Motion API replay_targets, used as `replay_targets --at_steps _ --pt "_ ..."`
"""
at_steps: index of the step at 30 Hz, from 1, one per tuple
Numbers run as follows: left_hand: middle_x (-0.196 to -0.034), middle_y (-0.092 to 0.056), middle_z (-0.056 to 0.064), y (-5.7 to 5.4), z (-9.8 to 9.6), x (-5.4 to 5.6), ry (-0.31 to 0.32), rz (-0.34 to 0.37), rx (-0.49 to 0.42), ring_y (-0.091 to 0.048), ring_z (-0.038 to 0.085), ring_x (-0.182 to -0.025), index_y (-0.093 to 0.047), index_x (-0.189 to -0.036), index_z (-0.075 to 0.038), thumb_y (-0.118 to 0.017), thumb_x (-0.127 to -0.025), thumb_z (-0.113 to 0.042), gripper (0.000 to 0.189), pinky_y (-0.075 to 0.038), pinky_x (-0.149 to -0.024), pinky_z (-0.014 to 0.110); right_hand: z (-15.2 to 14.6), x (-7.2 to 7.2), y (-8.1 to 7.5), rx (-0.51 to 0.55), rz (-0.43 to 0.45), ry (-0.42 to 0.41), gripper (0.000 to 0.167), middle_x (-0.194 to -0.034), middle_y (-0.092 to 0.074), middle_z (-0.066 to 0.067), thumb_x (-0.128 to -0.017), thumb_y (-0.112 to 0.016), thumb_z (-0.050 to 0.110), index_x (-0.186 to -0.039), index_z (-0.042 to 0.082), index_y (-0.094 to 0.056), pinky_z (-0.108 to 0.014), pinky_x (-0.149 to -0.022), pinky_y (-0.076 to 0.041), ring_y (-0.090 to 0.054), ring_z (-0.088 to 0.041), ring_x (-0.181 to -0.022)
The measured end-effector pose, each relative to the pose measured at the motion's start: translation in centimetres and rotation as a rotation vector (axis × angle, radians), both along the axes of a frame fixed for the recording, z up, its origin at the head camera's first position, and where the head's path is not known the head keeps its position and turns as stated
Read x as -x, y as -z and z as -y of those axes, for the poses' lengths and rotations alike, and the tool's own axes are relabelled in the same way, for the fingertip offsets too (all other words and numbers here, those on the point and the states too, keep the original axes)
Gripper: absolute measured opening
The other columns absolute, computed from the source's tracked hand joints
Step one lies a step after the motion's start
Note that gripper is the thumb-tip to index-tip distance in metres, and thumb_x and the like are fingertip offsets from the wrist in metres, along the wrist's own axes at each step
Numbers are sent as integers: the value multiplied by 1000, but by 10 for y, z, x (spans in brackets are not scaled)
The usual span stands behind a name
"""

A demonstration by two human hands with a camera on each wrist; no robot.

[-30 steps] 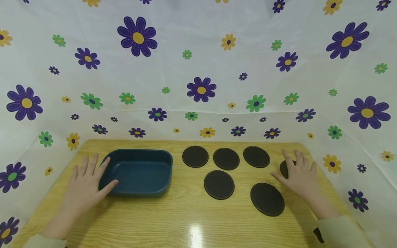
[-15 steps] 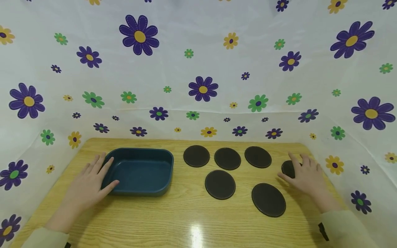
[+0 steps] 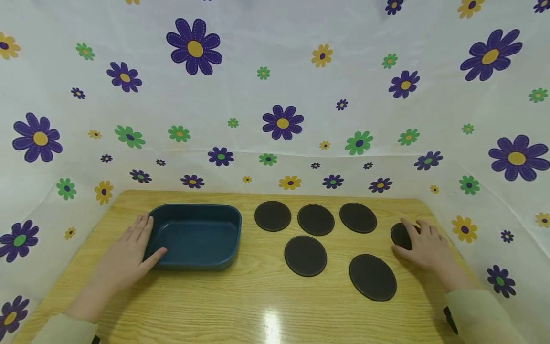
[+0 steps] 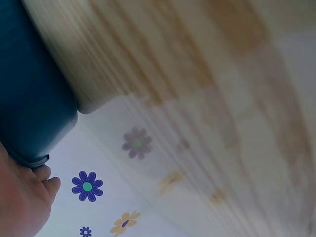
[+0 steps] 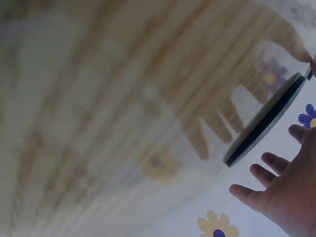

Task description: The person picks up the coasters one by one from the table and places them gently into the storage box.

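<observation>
Head view has my right hand (image 3: 425, 248), fingers loosely spread, over the rightmost disc (image 3: 399, 235), though I cannot tell whether they touch it. My left hand (image 3: 122, 255), fingers straight, rests against the left side of the tray (image 3: 195, 243); five more discs (image 3: 305, 256) lie between.

White flower-printed cloth (image 3: 240, 95) hangs behind and beside a wood-grain table (image 3: 206, 306), making a screened-off workspace.
</observation>
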State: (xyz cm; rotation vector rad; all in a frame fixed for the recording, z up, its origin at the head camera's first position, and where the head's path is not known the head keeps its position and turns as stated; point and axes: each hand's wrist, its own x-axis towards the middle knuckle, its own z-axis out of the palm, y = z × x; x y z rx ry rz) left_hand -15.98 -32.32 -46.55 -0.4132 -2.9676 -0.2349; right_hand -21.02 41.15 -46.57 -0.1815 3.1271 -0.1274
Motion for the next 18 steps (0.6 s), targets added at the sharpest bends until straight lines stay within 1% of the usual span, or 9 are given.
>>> replay_targets --at_steps 3,8,18 --pt "-172 -20 34 0 -2 0 -9 9 -4 -18 48 -163 -17 -165 12 -54 -107 -56 96 -11 -137 54 -3 2 1 12 21 -4 91 -150 -33 -49 -96 -68 53 -159 -2 -33 -84 -95 -44 -37 -73 -132" --pt "-172 -19 34 0 -4 0 -16 18 -2 -18 48 -163 -17 -164 12 -54 -107 -56 96 -10 -137 54 -5 5 0 32 51 -15 88 -144 -36 -50 -97 -66 49 -158 -5 -34 -79 -90 -48 -40 -73 -127" --pt "-172 -18 35 -5 -11 1 -39 57 2 -19 50 -162 -17 -164 13 -52 -107 -59 98 -18 -133 61 -9 13 5 31 39 -19 83 -137 -42 -48 -92 -67 49 -153 -2 -43 -76 -86 -48 -45 -68 -121"
